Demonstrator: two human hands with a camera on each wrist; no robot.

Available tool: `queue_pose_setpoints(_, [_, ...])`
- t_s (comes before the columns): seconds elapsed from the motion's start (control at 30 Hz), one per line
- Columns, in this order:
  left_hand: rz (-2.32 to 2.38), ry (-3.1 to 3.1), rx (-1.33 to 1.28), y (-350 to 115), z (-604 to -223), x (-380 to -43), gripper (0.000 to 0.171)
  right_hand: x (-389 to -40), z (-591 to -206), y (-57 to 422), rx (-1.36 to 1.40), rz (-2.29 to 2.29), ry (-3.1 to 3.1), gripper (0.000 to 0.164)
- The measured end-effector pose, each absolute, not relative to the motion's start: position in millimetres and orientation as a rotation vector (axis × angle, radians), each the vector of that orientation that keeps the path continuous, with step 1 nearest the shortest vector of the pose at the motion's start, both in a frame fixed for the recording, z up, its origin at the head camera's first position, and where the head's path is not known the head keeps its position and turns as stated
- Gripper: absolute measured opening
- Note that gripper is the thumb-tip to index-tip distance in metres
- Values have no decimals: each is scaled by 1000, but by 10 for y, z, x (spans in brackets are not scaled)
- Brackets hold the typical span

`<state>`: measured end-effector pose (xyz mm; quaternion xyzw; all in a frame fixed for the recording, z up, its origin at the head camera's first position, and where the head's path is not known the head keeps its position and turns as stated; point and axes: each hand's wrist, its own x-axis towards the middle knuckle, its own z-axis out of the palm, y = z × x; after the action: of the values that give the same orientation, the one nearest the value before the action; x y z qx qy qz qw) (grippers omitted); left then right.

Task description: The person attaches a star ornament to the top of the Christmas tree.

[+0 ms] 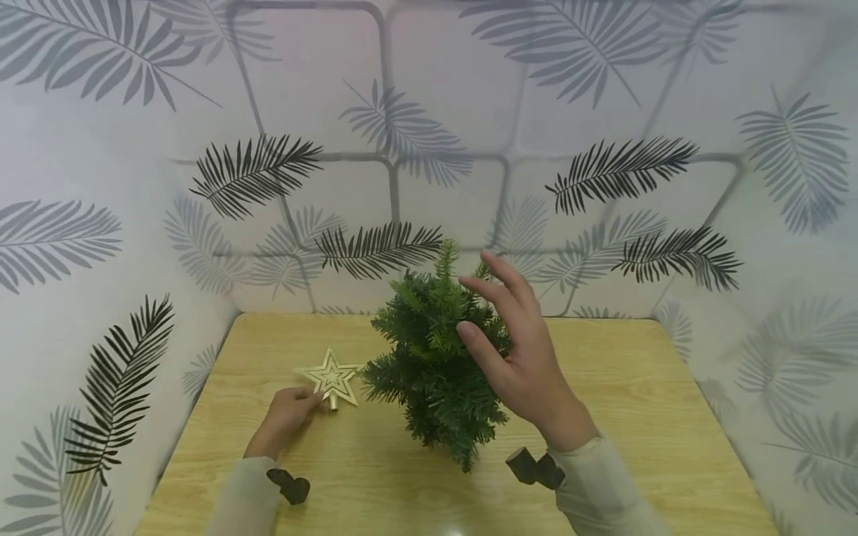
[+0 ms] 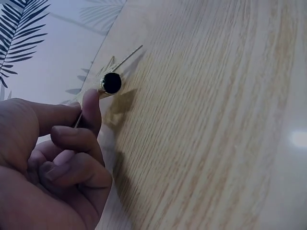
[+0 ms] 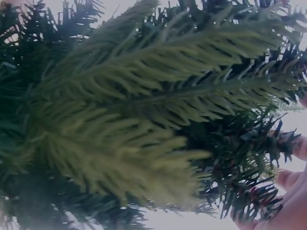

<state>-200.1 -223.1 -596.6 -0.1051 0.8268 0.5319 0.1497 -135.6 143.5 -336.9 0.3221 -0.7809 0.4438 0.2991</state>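
A small artificial Christmas tree [image 1: 442, 357] with dense green needles stands mid-table in the head view. To its left, my left hand [image 1: 288, 417] pinches a gold star tree topper [image 1: 331, 376] by a lower point, thumb against finger. In the left wrist view the dark open end of the topper's tube [image 2: 112, 83] faces the camera, and the other fingers are curled in. My right hand [image 1: 526, 350] is at the tree's upper right side, fingers spread and loosely bent. Green branches [image 3: 144, 91] fill most of the right wrist view, with fingertips at its right edge.
The wood-grain table [image 1: 603, 387] reaches back to a pale wall [image 1: 442, 74] printed with leaf patterns. Similar leaf-printed walls rise on the left and right. Each wrist carries a small black camera mount [image 1: 536, 469].
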Motion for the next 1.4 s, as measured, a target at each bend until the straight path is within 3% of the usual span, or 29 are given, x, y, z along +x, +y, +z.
queue_pose_setpoints(0.53, [1722,2244,-404,-2225,-5970,-2018,23,-1482,-3176,1284,804,1060,-2051,50])
queue_pose_setpoints(0.73, [1814,2250,-388,-2230,-5904,-1999,21,-1517,-3137,1229,818,1077,-2031,32])
queue_pose_setpoints(0.97, [1837,2327,-352,-2215,-5771,-1974,21,-1562,-3099,1184,810,1058,-2014,16])
queue_pose_setpoints(1.4, [1922,2336,-237,-2076,-5351,-1987,28,-1633,-3100,1125,841,1078,-1933,15])
